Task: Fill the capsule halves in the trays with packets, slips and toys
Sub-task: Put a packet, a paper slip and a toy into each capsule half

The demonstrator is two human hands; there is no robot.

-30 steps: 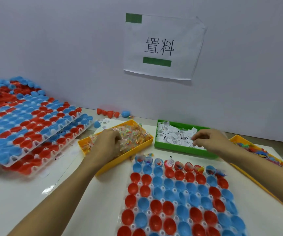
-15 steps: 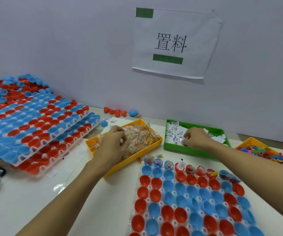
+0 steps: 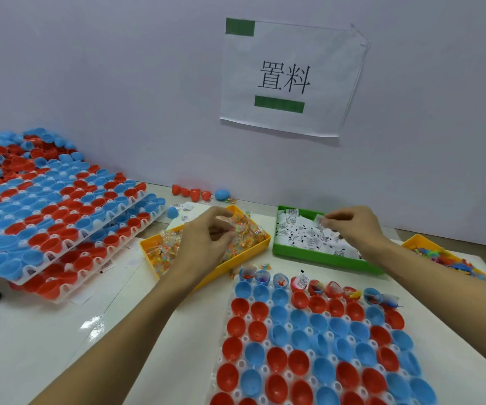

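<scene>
Your left hand [image 3: 206, 238] pinched packets [image 3: 244, 232] over the yellow bin; your right hand [image 3: 350, 226] pinched a slip [image 3: 320, 221] above the green bin [image 3: 323, 260]. The tray [image 3: 317, 340] lay below both grips, toward you, its empty halves nearer the right hand.

Packet bin [image 3: 260, 249] left of slip bin [image 3: 323, 260], capsule tray [image 3: 227, 340] before both

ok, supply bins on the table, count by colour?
Yellow: 2, the packet bin and the toy bin
Green: 1, the slip bin
Total: 3
</scene>
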